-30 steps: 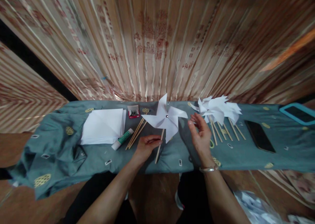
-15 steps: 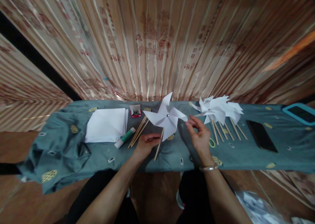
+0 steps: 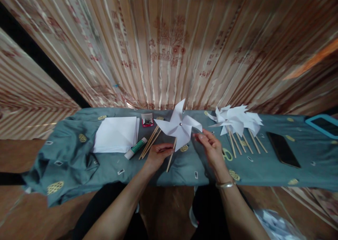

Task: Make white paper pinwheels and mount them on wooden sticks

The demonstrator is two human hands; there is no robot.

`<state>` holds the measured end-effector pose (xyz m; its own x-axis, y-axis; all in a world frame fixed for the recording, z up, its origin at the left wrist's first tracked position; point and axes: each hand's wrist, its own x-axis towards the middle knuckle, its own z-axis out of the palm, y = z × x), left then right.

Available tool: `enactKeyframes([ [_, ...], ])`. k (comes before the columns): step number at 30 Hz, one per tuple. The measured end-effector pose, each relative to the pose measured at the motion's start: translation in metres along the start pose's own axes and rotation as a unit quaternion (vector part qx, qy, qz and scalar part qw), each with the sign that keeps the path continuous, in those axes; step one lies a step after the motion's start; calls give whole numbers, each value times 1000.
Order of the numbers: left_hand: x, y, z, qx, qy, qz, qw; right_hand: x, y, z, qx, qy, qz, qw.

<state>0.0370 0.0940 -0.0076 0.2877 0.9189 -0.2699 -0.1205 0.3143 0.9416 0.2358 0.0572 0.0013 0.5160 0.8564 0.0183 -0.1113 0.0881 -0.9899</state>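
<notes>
1. over the last second the right hand (image 3: pixel 212 150) drifted leftward, away from the finished pinwheels (image 3: pixel 236 118), and came up to the near-right blade of the pinwheel (image 3: pixel 179 125) being worked on; the view also shifted a little.
2. the left hand (image 3: pixel 157 155) hardly moved. it was closed on the stick (image 3: pixel 171 155), pinching it between thumb and fingers about midway down and holding it slanted above the cloth (image 3: pixel 66 152).
3. the pinwheel sat at the top of that stick, its white blades spread and a small metal pin showing at the centre, raised above the middle of the table.
4. the right hand was loosely open and held nothing; its fingertips (image 3: pixel 197 136) lay just under the blade's tip, though actual contact could not be told.
5. so both hands were now on one item: one gripping the stick, the other at the paper.
6. to the left lay loose sticks (image 3: pixel 149 143), a glue stick (image 3: pixel 136 147), a paper stack (image 3: pixel 116 134) and a small red box (image 3: pixel 147 120); a dark phone (image 3: pixel 283 149) lay well to the right.
</notes>
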Motion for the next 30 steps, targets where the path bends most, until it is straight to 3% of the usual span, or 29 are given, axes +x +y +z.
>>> enactKeyframes([
  [6,1,-2,1,-10,10,13,1000,-10,0,15,112,-66,127,983],
  [15,2,-1,4,-24,-4,25,999,-20,-2,28,116,-150,155,969],
  [20,2,2,2,-29,10,24,999,-25,-10,17,3,-165,87,982],
  [23,1,3,-1,-20,12,29,999,-21,-15,0,-31,-64,-3,997],
  [26,0,0,0,-10,-2,23,1000,-13,-15,-13,-50,48,-91,993],
  [30,-2,-5,4,-19,-11,-3,1000,-3,-7,-15,-135,26,-119,983],
])
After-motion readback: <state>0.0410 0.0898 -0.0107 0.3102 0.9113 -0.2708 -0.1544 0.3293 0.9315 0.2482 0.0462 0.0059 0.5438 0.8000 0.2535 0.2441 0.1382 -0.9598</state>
